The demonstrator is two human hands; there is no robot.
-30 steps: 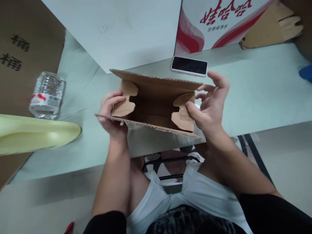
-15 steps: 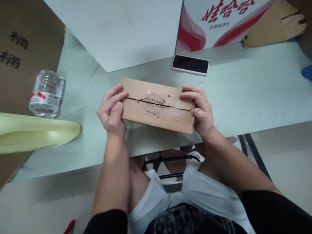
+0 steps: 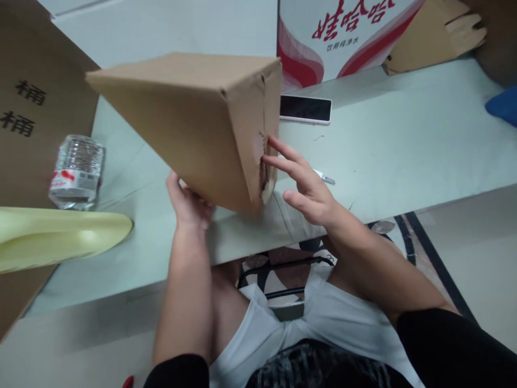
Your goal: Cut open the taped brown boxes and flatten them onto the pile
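A brown cardboard box (image 3: 177, 113) is tilted above the table, its torn, taped end turned to the right. My left hand (image 3: 189, 205) holds it from below at the near left, some fingers hidden under it. My right hand (image 3: 309, 188) is beside the torn end, its fingers spread and the fingertips at or close to the ragged seam; the thumb stands free. Behind the right hand, a small object with a white part and a grey tip (image 3: 326, 178) lies on the table, partly covered.
A phone (image 3: 307, 109) lies behind the box, partly covered by it. White carton with red print (image 3: 343, 43) stands at the back. To the left are a clear water bottle (image 3: 76, 170), a pale yellow curved object (image 3: 64, 237) and a large brown carton (image 3: 32, 64). A blue object (image 3: 503, 110) is far right.
The box has been turned and raised, so its torn face now points right. My left hand has shifted underneath; my right hand has let go of the corner and spread its fingers.
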